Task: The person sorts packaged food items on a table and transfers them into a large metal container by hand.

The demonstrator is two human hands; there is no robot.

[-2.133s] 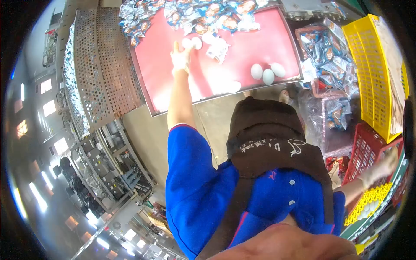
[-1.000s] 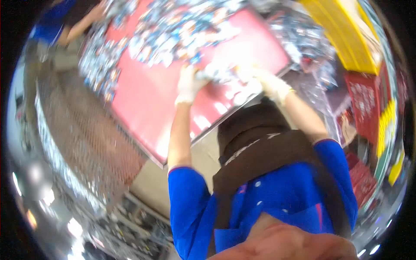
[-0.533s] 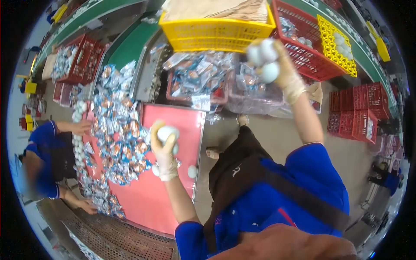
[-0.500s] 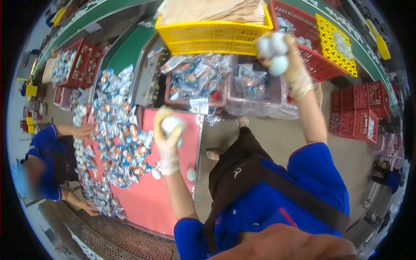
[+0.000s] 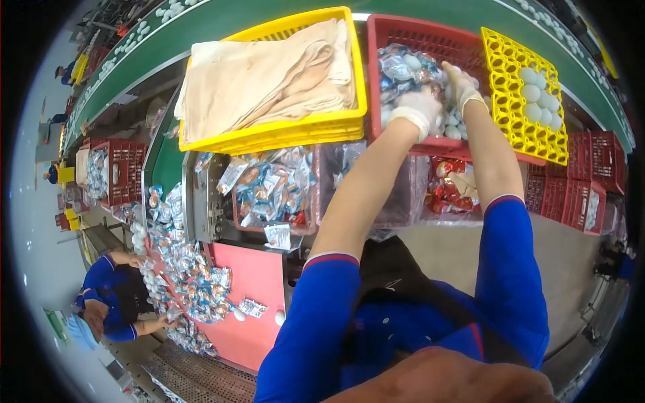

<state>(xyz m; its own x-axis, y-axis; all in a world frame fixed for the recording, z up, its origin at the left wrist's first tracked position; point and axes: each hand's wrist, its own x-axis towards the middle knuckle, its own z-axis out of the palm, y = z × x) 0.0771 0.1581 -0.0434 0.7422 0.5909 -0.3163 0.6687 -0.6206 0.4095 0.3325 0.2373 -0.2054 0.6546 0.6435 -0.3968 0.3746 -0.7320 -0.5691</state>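
Both of my gloved hands are down inside a red crate (image 5: 426,25) with white eggs (image 5: 453,131) and foil-and-blue wrapped packets (image 5: 401,67). My left hand (image 5: 418,109) lies over the near middle of the contents; its fingers are blurred, so any egg in them cannot be made out. Beside it on the right, my right hand (image 5: 461,87) reaches in with its fingers stretched out against the eggs, some of which it partly hides.
A yellow crate of folded cloths (image 5: 269,74) stands left of the red crate, a yellow egg tray (image 5: 500,101) right. Nearer are a bin of wrapped packets (image 5: 269,191) and red packets (image 5: 447,191). A co-worker (image 5: 117,295) handles packets at the pink table (image 5: 255,269).
Both hands, each holding eggs before, have moved into the red crate, the left from above the pink table. The view has shifted rightward. A loose packet now lies on the pink table.
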